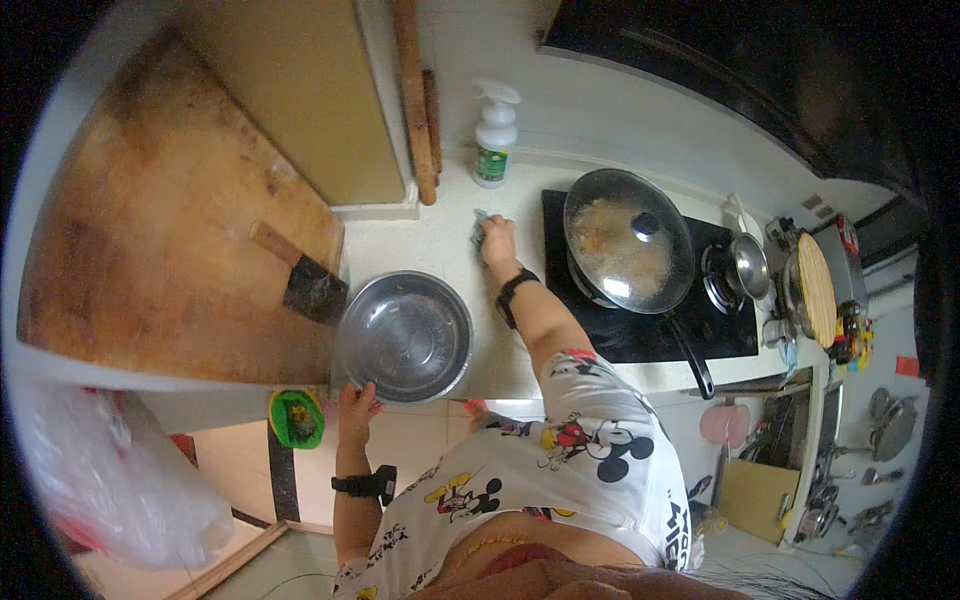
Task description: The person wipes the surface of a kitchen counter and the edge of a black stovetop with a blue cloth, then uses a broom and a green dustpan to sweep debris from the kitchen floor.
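Note:
My left hand (358, 412) grips the near rim of a stainless steel bowl (409, 337), with the thumb over the edge. Only reflections show inside the bowl, which sits at the counter's front beside the cutting board. Further back, my right hand (499, 238) presses a crumpled grey-blue cloth (478, 229) on the white countertop (450, 244). Behind that hand a white spray bottle (493, 146) stands upright near the wall. To its right is a frying pan under a glass lid (628, 240), with food visible through the fogged glass.
A cleaver (315, 289) lies on the large wooden cutting board (172, 247), its blade towards the bowl. The pan's handle (694, 364) sticks out past the front of the black gas hob (727, 334). Wooden rolling pins (420, 135) lean at the back. A green-lined bin (296, 418) stands below.

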Motion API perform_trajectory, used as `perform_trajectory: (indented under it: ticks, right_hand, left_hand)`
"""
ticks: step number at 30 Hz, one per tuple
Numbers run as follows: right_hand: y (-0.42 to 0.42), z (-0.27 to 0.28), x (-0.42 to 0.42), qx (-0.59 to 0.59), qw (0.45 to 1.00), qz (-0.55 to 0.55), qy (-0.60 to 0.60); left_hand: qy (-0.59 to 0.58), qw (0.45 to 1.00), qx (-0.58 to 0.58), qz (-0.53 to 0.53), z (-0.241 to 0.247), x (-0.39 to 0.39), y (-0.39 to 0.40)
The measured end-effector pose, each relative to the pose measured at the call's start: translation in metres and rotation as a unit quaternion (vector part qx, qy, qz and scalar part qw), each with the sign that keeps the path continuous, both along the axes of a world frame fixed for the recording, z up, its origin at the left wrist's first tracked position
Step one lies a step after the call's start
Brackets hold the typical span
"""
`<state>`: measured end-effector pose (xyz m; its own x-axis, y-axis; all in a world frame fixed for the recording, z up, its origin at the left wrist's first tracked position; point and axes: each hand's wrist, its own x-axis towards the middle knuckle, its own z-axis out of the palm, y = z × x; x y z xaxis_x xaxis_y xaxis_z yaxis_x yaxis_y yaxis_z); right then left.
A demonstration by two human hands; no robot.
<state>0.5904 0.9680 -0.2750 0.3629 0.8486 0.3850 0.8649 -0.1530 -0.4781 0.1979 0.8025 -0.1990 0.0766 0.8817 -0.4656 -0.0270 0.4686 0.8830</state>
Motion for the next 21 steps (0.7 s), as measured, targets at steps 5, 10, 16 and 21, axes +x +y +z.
perform_trajectory:
  ticks: [5, 10, 16, 21]
  right_hand:
    - [0.003, 0.002, -0.002, -0.032, 0.999, 0.037, -0.009]
    - [-0.094, 0.017, -0.033, -0.023, 0.998, 0.064, 0.011]
    - [-0.222, 0.026, -0.098, -0.045, 0.994, 0.087, 0.046]
    - [-0.265, 0.005, -0.149, -0.09, 0.934, 0.274, 0.209]
  left_hand:
    - [-0.011, 1.0, -0.025, 0.015, -0.027, 0.001, 0.004]
    - [-0.051, 0.998, 0.021, -0.001, -0.037, -0.002, -0.004]
    - [-0.005, 1.0, 0.014, -0.007, -0.063, 0.003, 0.012]
    - [-0.096, 0.995, -0.011, -0.03, -0.064, 0.013, 0.023]
